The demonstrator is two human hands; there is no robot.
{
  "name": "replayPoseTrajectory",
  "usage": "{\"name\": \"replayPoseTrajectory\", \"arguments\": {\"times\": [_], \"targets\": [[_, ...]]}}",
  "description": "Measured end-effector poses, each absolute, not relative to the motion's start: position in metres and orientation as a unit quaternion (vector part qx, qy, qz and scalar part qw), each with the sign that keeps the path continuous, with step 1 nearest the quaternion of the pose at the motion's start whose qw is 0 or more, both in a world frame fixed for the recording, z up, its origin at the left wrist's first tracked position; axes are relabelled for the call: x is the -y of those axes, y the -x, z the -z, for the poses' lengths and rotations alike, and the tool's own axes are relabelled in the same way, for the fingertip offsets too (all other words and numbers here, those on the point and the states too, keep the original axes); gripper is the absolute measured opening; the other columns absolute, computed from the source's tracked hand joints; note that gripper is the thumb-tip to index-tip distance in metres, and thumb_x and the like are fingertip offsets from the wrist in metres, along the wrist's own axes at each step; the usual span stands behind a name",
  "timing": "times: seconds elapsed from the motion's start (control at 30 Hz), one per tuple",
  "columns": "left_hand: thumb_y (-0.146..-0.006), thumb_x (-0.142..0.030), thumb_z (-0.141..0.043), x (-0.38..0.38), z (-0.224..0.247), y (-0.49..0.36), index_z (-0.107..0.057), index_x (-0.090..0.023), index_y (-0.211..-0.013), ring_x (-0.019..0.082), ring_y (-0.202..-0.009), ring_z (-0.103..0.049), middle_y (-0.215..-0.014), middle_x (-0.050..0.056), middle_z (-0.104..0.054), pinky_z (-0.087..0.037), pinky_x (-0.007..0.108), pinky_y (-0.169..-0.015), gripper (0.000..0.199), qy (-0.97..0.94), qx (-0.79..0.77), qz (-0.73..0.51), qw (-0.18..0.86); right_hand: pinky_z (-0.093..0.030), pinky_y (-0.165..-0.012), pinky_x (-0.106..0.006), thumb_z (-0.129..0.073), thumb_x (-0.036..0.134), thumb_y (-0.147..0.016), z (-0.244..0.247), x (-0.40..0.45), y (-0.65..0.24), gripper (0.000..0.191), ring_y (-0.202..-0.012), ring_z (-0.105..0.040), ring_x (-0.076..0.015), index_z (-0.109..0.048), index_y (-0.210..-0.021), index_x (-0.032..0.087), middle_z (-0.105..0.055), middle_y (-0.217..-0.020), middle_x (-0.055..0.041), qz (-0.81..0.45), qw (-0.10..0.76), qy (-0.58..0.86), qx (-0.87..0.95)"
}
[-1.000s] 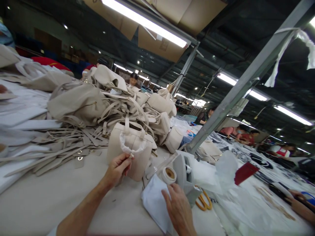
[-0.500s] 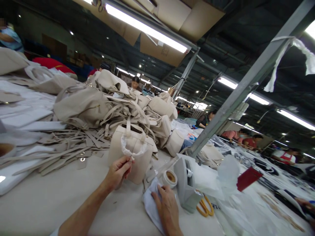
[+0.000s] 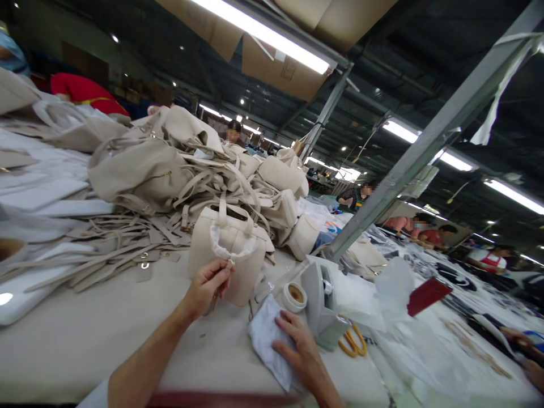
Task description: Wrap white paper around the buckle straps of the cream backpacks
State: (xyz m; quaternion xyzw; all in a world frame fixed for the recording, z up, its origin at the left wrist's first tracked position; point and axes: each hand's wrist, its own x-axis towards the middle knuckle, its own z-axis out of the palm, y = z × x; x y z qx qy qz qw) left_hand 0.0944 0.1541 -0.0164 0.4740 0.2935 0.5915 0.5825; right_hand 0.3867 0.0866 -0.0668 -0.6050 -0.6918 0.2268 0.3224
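Note:
A beige handbag [image 3: 242,280] stands upright in front of me, its front handle [image 3: 233,252] wrapped in white film. My left hand [image 3: 211,286] is closed in a pinch at the lowest point of that wrapped handle. A narrow tan piece hangs below these fingers; its kind is unclear. To the right, a crumpled white cloth [image 3: 268,328] lies on the table. My right hand [image 3: 301,347] rests on the cloth's right side with its fingers apart. Beyond this hand are a round white tub [image 3: 294,297] with a brown centre and a grey tape dispenser [image 3: 317,294].
Yellow-handled scissors [image 3: 353,341] lie right of the dispenser. A heap of beige bags [image 3: 144,170] rises behind, with loose straps [image 3: 110,258] at the left. A slanted metal post [image 3: 395,175] stands at the right, near plastic sheets and a red item [image 3: 429,296]. Several people work farther off.
My right hand has shifted slightly right and its fingers have spread, showing more of the cloth. My left hand still pinches at the wrapped handle. The table's front edge has come into view.

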Motion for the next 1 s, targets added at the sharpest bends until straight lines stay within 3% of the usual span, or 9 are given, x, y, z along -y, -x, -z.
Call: {"name": "replayPoseTrajectory", "arguments": {"times": [0.13,0.23,0.43,0.53,0.6,0.7,0.83,0.93,1.0], "targets": [[-0.073,-0.051,-0.075,-0.155,0.017,-0.096,-0.066,-0.014,-0.086,0.007,-0.043,-0.046,-0.054,-0.006,-0.052,-0.035,0.019,-0.042,0.040,-0.464,-0.284,-0.593,0.593,-0.046,-0.104,-0.050,-0.067,0.035,-0.079,0.069,-0.082,-0.380,0.026,-0.118,-0.062,-0.0343,-0.080,-0.098,0.021,-0.065,-0.129,-0.0183,-0.207,0.347,0.595,0.695],[-0.072,-0.050,-0.078,-0.154,0.013,-0.094,-0.066,-0.014,-0.086,0.008,-0.045,-0.049,-0.056,-0.005,-0.056,-0.038,0.019,-0.044,0.040,-0.435,-0.251,-0.602,0.621,-0.042,-0.107,-0.051,-0.057,0.036,-0.086,0.065,-0.081,-0.375,0.026,-0.121,-0.060,-0.0326,-0.079,-0.085,0.023,-0.065,-0.131,-0.0160,-0.218,0.340,0.597,0.693],[-0.075,-0.057,-0.074,-0.132,0.011,-0.089,-0.065,-0.015,-0.101,0.016,-0.068,-0.068,-0.081,0.005,-0.070,-0.055,0.028,-0.066,0.049,-0.303,-0.083,-0.474,0.822,-0.040,-0.108,-0.049,-0.048,0.038,-0.090,0.062,-0.081,-0.377,0.033,-0.122,-0.058,-0.0301,-0.078,-0.094,0.024,-0.064,-0.131,-0.0138,-0.247,0.369,0.590,0.674],[-0.077,-0.051,-0.072,-0.113,0.025,-0.114,-0.063,-0.015,-0.091,0.016,-0.070,-0.068,-0.085,0.007,-0.070,-0.052,0.025,-0.062,0.040,-0.283,-0.113,-0.385,0.871,-0.039,-0.109,-0.050,-0.046,0.038,-0.090,0.066,-0.081,-0.378,0.035,-0.122,-0.058,-0.0296,-0.078,-0.096,0.024,-0.064,-0.132,-0.0136,-0.247,0.372,0.587,0.675],[-0.077,-0.050,-0.067,-0.102,0.034,-0.140,-0.059,-0.015,-0.086,0.016,-0.067,-0.066,-0.081,0.006,-0.068,-0.050,0.026,-0.059,0.037,-0.371,-0.213,-0.365,0.827,-0.038,-0.110,-0.050,-0.046,0.039,-0.091,0.067,-0.081,-0.377,0.035,-0.123,-0.057,-0.0299,-0.078,-0.096,0.025,-0.064,-0.132,-0.0136,-0.241,0.367,0.589,0.679],[-0.070,-0.038,-0.067,-0.092,0.035,-0.173,-0.052,-0.019,-0.078,0.013,-0.058,-0.054,-0.072,-0.002,-0.057,-0.043,0.026,-0.055,0.025,-0.574,-0.380,-0.357,0.631,-0.038,-0.110,-0.051,-0.047,0.041,-0.091,0.068,-0.080,-0.375,0.036,-0.124,-0.057,-0.0306,-0.079,-0.097,0.025,-0.064,-0.133,-0.0137,-0.234,0.362,0.585,0.687],[-0.061,-0.021,-0.067,-0.091,0.028,-0.190,-0.053,-0.019,-0.081,0.018,-0.078,-0.053,-0.089,0.002,-0.059,-0.040,0.030,-0.071,0.025,-0.744,-0.436,-0.313,0.399,-0.038,-0.111,-0.052,-0.048,0.040,-0.091,0.066,-0.078,-0.374,0.035,-0.125,-0.057,-0.0312,-0.079,-0.100,0.026,-0.063,-0.134,-0.0134,-0.234,0.366,0.581,0.688],[-0.070,-0.019,-0.057,-0.096,0.033,-0.193,-0.052,-0.019,-0.071,0.020,-0.082,-0.052,-0.082,0.003,-0.058,-0.035,0.032,-0.076,0.005,-0.750,-0.453,-0.297,0.381,-0.037,-0.111,-0.052,-0.049,0.042,-0.091,0.064,-0.078,-0.374,0.035,-0.125,-0.057,-0.0314,-0.079,-0.102,0.027,-0.064,-0.133,-0.0134,-0.240,0.374,0.580,0.682],[-0.073,-0.021,-0.054,-0.099,0.038,-0.193,-0.048,-0.019,-0.062,0.019,-0.075,-0.051,-0.070,0.001,-0.054,-0.033,0.031,-0.072,0.012,-0.732,-0.466,-0.297,0.398,-0.038,-0.111,-0.052,-0.050,0.044,-0.091,0.064,-0.079,-0.375,0.036,-0.124,-0.057,-0.0315,-0.079,-0.103,0.026,-0.064,-0.132,-0.0136,-0.247,0.380,0.580,0.677]]}}
